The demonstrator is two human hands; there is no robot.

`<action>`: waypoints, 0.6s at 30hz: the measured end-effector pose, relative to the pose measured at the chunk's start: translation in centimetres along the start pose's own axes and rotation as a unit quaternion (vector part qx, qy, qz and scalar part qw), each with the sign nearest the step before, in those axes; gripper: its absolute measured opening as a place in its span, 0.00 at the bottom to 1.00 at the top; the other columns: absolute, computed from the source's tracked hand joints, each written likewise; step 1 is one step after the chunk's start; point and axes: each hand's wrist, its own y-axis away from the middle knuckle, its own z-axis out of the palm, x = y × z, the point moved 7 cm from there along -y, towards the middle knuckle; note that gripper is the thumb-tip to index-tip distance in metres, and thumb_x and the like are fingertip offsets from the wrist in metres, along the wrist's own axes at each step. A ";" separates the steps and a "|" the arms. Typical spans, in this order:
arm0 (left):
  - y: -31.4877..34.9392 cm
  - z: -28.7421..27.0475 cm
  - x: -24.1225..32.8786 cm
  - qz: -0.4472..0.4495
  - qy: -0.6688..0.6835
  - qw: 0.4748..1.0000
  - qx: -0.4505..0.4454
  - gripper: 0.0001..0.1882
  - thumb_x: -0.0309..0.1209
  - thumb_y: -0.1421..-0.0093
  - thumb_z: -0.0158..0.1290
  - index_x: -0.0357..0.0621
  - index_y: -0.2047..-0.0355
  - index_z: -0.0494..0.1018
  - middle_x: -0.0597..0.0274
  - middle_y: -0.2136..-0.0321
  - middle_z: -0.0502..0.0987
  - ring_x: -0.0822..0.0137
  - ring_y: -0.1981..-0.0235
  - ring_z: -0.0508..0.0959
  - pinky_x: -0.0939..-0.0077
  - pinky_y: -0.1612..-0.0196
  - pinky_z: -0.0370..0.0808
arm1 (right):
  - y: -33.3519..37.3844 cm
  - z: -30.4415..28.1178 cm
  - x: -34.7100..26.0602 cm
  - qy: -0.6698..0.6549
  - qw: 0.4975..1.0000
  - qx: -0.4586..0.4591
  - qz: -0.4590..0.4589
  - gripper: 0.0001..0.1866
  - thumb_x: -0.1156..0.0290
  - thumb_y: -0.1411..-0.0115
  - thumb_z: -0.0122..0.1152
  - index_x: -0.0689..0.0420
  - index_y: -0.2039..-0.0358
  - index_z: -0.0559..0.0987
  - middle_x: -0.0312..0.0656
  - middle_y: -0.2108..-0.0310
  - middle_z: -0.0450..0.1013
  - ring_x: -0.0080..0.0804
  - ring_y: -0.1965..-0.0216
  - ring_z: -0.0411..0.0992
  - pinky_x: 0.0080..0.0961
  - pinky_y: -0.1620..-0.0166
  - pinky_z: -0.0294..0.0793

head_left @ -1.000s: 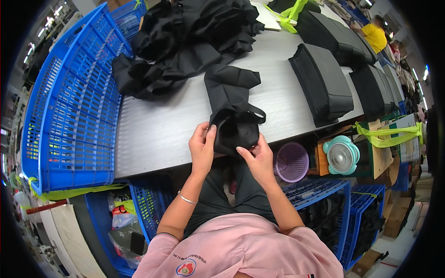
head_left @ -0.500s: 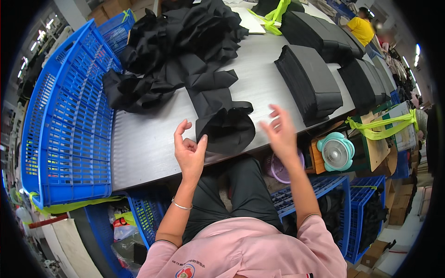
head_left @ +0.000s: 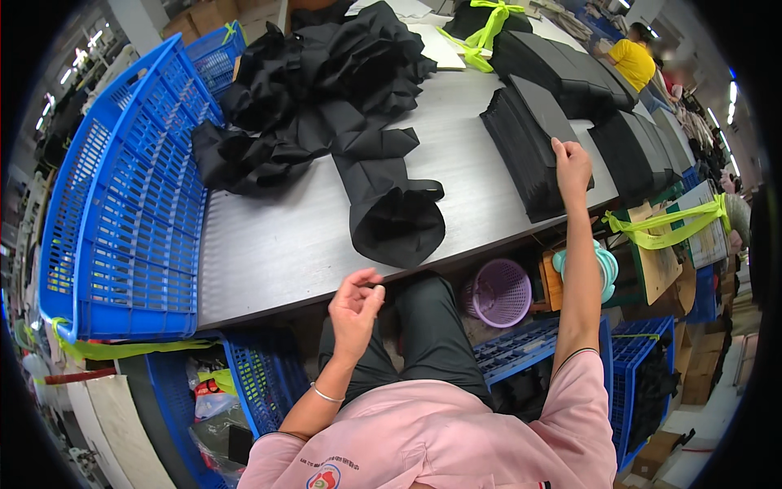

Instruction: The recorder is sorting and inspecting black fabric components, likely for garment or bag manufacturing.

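Two bare hands are held apart at a pale grey worktop (head_left: 269, 244), smooth and softly shiny. On it lies a black fabric pouch (head_left: 397, 232), thin and limp, its body creased into flat facets and its near end spread into a rounded, hollow mouth; a narrow strap loop (head_left: 438, 188) curls out at its right side. Beyond it, meeting its far end, sprawls a heap of similar black cloth (head_left: 350, 61) — crumpled, matte, full of sharp folds. To the right stands a stack of black panels (head_left: 521, 155), blocky, its layered edges showing as fine ridges. A blue plastic crate (head_left: 122, 196) with slotted walls stands at the worktop's left side.

The left hand (head_left: 355, 314) hangs by the worktop's near edge, fingers loosely curled and released, with nothing visible in them; the pouch lies just beyond their tips. The right hand (head_left: 573, 169) is at the stack's right side, fingers bent at the edge of its top panel (head_left: 539, 106) — whether they grasp it, I cannot tell. The pouch lies well to their left.
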 end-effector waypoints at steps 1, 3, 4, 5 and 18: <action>0.3 0.9 -0.6 -0.017 0.006 0.999 -0.041 0.17 0.25 0.35 0.55 0.36 0.47 0.71 0.60 0.56 0.78 0.81 0.68 0.75 0.89 0.69 0.70 | 1.9 -0.9 -1.7 0.052 0.993 0.066 -0.086 0.17 0.60 0.36 0.61 0.61 0.74 0.77 0.50 0.68 0.75 0.52 0.68 0.74 0.43 0.64 0.71; 1.1 1.9 -2.0 -0.064 0.035 0.992 -0.100 0.19 0.29 0.33 0.52 0.35 0.44 0.70 0.55 0.53 0.78 0.76 0.67 0.77 0.86 0.68 0.73 | 7.4 -1.9 -8.6 0.068 0.974 0.085 -0.197 0.10 0.68 0.37 0.60 0.61 0.70 0.75 0.48 0.66 0.73 0.51 0.67 0.73 0.43 0.64 0.72; 1.5 3.0 -2.5 -0.078 0.047 0.985 -0.144 0.22 0.35 0.31 0.49 0.35 0.42 0.68 0.52 0.50 0.77 0.73 0.63 0.79 0.82 0.63 0.75 | 10.8 -2.8 -11.1 0.076 0.969 0.074 -0.222 0.08 0.70 0.38 0.61 0.62 0.69 0.75 0.48 0.66 0.72 0.50 0.66 0.73 0.41 0.63 0.73; 1.9 4.2 -3.5 -0.110 0.084 0.972 -0.192 0.26 0.43 0.29 0.47 0.36 0.39 0.66 0.51 0.46 0.74 0.69 0.53 0.78 0.76 0.55 0.76 | 14.2 -3.6 -12.8 0.085 0.968 0.051 -0.232 0.07 0.72 0.40 0.62 0.62 0.69 0.75 0.48 0.65 0.74 0.49 0.65 0.74 0.39 0.63 0.75; 9.3 14.2 -12.8 -0.392 0.358 0.758 -0.380 0.48 0.68 0.48 0.52 0.45 0.38 0.63 0.59 0.41 0.68 0.63 0.38 0.67 0.60 0.33 0.64 | 35.4 -7.3 -11.5 -0.222 0.907 -0.352 0.066 0.08 0.71 0.31 0.52 0.65 0.61 0.71 0.53 0.51 0.76 0.49 0.62 0.77 0.31 0.57 0.75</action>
